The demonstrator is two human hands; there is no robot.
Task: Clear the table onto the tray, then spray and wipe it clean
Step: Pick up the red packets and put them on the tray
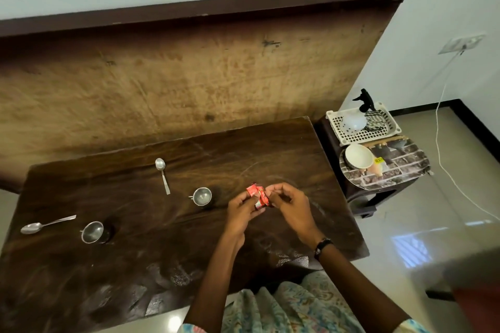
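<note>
Both hands are on the red wrapper (257,197), held just above the table (270,149) right of centre. Left hand (242,209) pinches its left end, right hand (290,204) pinches the right end; fingers closed on it, no slack grip visible. Looks like it is being crumpled or folded before going to the tray.

Tray (400,163) sits on a low stand off the right edge of the table, already carrying a white bowl (358,155). White basket (351,138) just beyond it holds the spray bottle (364,100) and what looks like a striped cloth (376,119).

Risks, my read:
- Wrapper is light and crinkly. If it springs open on release, it can slide or blow off the tray onto the floor.
- Any crumbs inside may drop on the table while it is squeezed; the wipe step would cover that.
- Reaching right past the table edge, the sleeve or forearm could clip the near cup.

Left to clear: steel cup (202,196) just left of the hands, second cup (93,232) near left, one spoon (162,174) far centre, another spoon (44,226) at the left edge. All well apart, so several trips or stacking spoons into cups.

Nothing blocks the path to the tray. The bowl takes up its left part, so the cups need to go on the right side.
</note>
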